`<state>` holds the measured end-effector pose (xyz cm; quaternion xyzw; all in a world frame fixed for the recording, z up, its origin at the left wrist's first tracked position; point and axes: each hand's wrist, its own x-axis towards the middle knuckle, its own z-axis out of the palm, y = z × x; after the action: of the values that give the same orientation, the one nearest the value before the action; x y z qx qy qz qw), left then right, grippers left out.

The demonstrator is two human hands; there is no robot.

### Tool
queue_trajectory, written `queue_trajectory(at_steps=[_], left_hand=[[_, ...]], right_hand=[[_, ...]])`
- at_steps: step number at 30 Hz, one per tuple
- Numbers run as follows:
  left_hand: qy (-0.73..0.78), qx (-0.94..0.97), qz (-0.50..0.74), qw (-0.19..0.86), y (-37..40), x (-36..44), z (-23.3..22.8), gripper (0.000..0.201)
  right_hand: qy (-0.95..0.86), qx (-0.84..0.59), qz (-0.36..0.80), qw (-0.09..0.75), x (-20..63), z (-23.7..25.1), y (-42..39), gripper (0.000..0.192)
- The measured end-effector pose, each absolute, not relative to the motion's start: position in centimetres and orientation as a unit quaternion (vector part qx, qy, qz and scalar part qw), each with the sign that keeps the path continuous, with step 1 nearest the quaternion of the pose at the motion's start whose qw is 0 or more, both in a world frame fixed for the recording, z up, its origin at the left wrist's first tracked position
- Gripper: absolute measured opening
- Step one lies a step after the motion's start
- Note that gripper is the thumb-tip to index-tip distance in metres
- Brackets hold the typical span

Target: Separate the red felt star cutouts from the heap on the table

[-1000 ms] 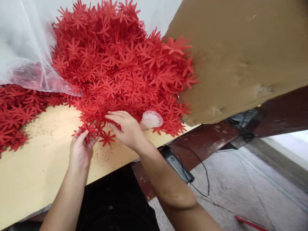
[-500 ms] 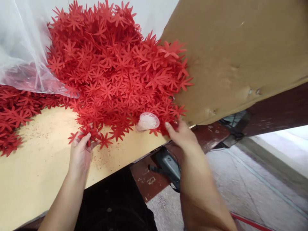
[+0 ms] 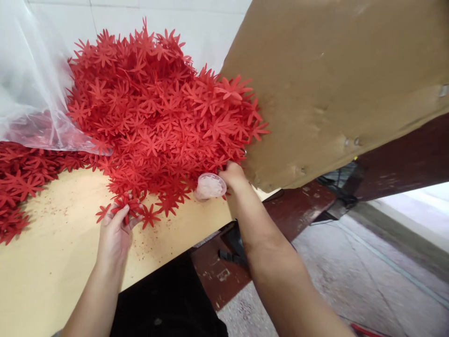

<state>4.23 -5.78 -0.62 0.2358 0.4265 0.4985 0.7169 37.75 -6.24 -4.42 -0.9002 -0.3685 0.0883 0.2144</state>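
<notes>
Several red star-shaped fabric petals (image 3: 126, 208) are pinched between the thumb and fingers of my left hand (image 3: 117, 224), just above the table at the pile's front edge. A large pile of the same red petals (image 3: 154, 112) rises behind both hands. My right hand (image 3: 233, 175) reaches into the right front edge of that pile; its fingers are hidden by the wrist and petals. Close to its left stands a small clear plastic cup (image 3: 210, 186) with whitish contents, tilted toward me.
A clear plastic bag (image 3: 45, 103) hangs at the left over darker red petals (image 3: 21, 187). The pale tabletop (image 3: 63, 262) carries red specks. A brown covered board (image 3: 315, 93) stands at the right. Below the table edge is a black strap (image 3: 231, 257).
My right hand has moved left and further in, behind the cup's right side, into the pile's edge. My left hand keeps its hold on the petals. The view has shifted slightly.
</notes>
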Motion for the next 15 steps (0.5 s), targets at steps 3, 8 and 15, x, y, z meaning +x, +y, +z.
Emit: queue_trajectory(at_steps=[3,8,15], left_hand=[[0.431,0.232,0.497,0.717,-5.8,4.5,-0.5,0.028],[0.433,0.240,0.499,0.712,-5.9,4.6,-0.8,0.027],[0.432,0.234,0.511,0.706,-6.0,4.7,-1.0,0.031]], right_hand=[[-0.371,-0.897,0.101,0.219,37.9,-4.4,-5.2,0.044],[-0.398,-0.875,0.096,0.258,38.2,-4.6,-3.7,0.048],[-0.440,-0.836,0.065,0.322,38.0,-4.9,-1.8,0.047]])
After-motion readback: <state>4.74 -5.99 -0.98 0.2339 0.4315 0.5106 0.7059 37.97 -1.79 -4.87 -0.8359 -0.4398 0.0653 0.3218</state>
